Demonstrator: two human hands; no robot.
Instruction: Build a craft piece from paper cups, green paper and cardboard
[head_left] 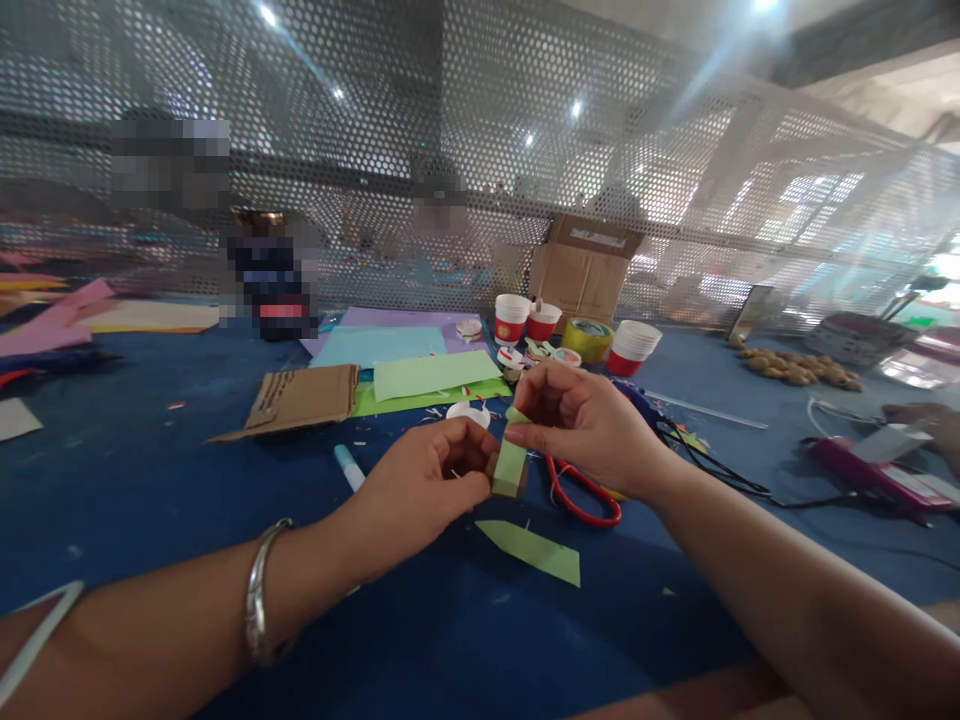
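Green paper strip point(510, 465) is mid-frame, top end pinched between my right hand's point(592, 425) fingers, while my left hand's point(420, 482) are clamped on the brown piece point(523, 483) behind it. Probably lining them up; next move needs light, steady pressure.

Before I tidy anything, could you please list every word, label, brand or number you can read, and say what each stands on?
No text is legible.
Cardboard box: lettering on its upper part, too blurred to read.
Leftmost paper cup: gold mark on its red band, too small to make out.
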